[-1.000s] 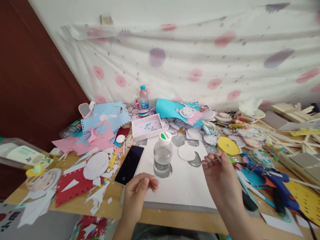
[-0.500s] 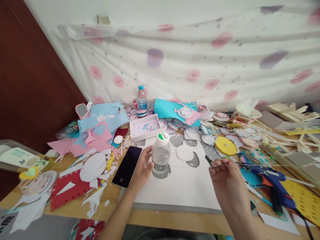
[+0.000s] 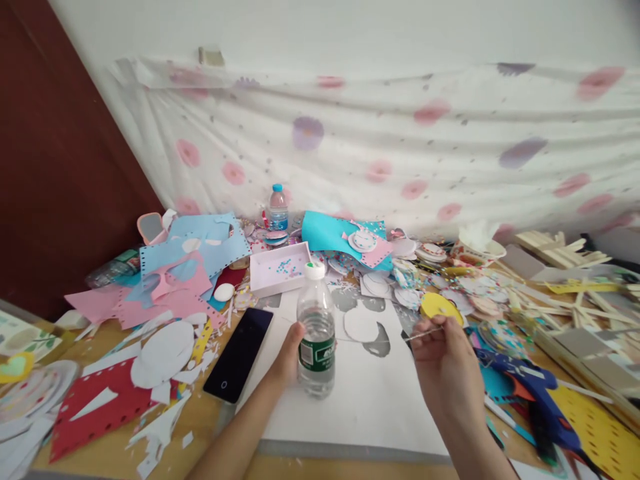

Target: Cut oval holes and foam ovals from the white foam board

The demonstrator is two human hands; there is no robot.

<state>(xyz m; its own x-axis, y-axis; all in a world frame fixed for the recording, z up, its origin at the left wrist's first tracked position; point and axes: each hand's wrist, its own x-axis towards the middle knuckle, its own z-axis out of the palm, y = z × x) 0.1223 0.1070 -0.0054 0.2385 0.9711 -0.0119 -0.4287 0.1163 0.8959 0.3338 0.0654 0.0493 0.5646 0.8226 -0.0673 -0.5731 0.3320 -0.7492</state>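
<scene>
In my left hand [image 3: 289,357] is a clear plastic bottle [image 3: 320,327] with a white cap and a green label, its fingers wrapped round the side. The bottle is upright over a white sheet of paper [image 3: 370,400] that has several cut-out holes. My right hand [image 3: 447,367] is closed in a pinch on a thin pale string [image 3: 395,339], which stretches leftward toward the bottle. Whether the string touches the bottle, I cannot tell. A white paper disc [image 3: 361,325] lies on the sheet between the two hands.
A black phone [image 3: 239,353] lies left of the paper. A blue glue gun [image 3: 540,393] lies at the right. Behind stand a white box [image 3: 265,270] of small beads and a blue-capped bottle [image 3: 279,210]. Paper scraps and wooden sticks [image 3: 565,253] crowd both sides.
My left hand has raised the bottle nearer to me, and its label now faces me. The string now runs left from my right hand; before, it trailed to the right. The view has shifted slightly.
</scene>
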